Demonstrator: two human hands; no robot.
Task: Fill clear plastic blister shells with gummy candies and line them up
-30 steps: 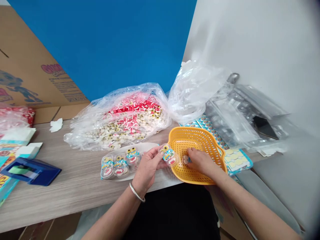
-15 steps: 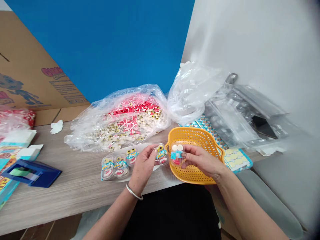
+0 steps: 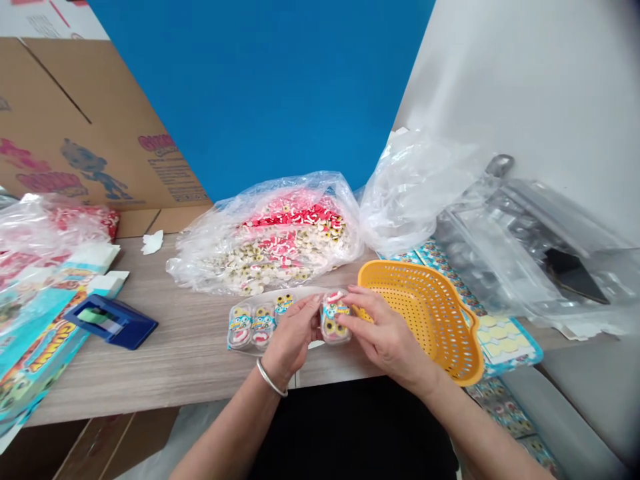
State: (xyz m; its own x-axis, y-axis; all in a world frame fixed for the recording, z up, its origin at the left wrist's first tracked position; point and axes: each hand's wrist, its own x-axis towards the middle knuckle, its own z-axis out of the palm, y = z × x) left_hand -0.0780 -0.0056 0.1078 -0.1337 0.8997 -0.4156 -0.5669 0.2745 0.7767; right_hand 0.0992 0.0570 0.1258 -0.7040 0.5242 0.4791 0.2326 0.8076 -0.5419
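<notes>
Both hands have moved off the orange basket [image 3: 425, 307], which now sits tilted at their right. Fingers of the left hand [image 3: 290, 337] and right hand [image 3: 385, 340] are closed on one clear candy box [image 3: 334, 319] at the end of the white tray [image 3: 305, 292], where three more boxes [image 3: 263, 327] show. All stands on a wood table [image 3: 150, 373] before a blue wall [image 3: 250, 87]; a printed card [image 3: 53, 340] reads "GUMMY".

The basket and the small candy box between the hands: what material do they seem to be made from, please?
The basket looks like molded yellow plastic, slightly glossy, with small, even holes. The small box seems to be clear, shiny, rigid plastic, because the candy shows through it. Its label's material is hard to tell.
</notes>
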